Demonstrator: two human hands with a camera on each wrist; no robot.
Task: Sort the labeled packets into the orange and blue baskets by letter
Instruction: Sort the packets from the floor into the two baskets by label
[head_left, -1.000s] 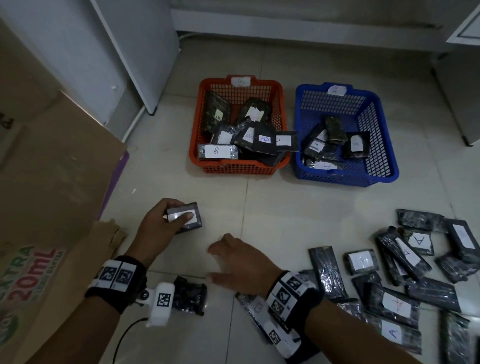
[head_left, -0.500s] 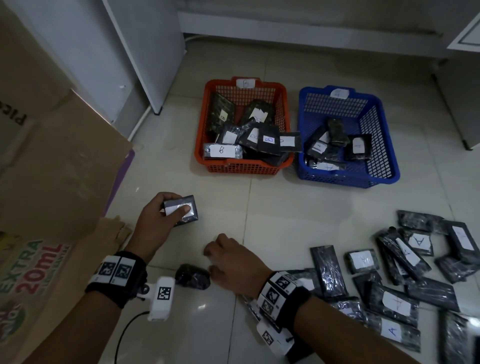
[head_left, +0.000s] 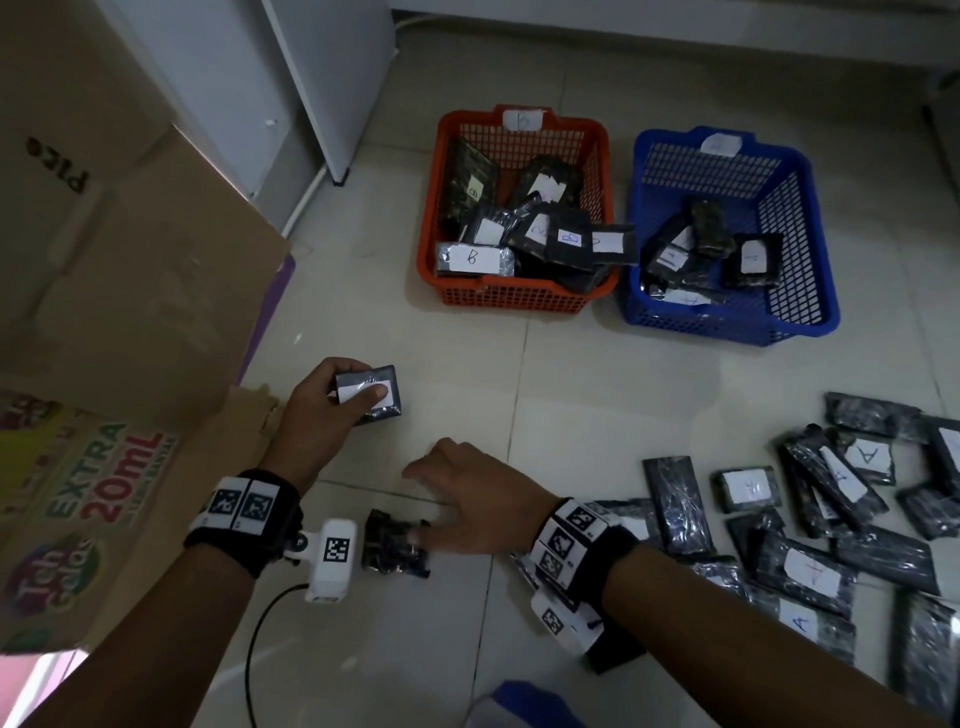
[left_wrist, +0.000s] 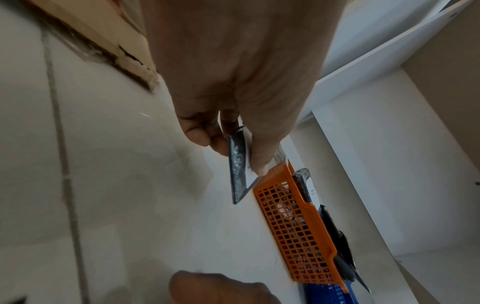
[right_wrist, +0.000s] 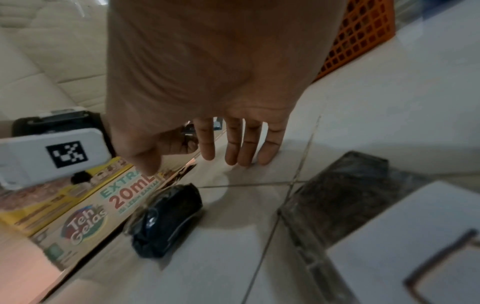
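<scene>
Tiled floor (head_left: 597, 395). Left hand (head_left: 317, 410) pinches dark foil packet w/ white label (head_left: 370, 393), thumb over letter (unreadable), prob. checking it before orange mesh basket (head_left: 519, 301) vs blue mesh basket (head_left: 727, 327). Right hand (head_left: 467, 501) fingers straight, holding nothing, beside small black crumpled packet (head_left: 395, 543).

Orange basket (head_left: 519, 301), blue basket (head_left: 727, 325), black pkts w/ white labels (head_left: 675, 504).

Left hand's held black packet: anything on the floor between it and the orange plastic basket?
No. In the head view only bare tiled floor lies between the black packet in the left hand and the orange plastic basket.
</scene>
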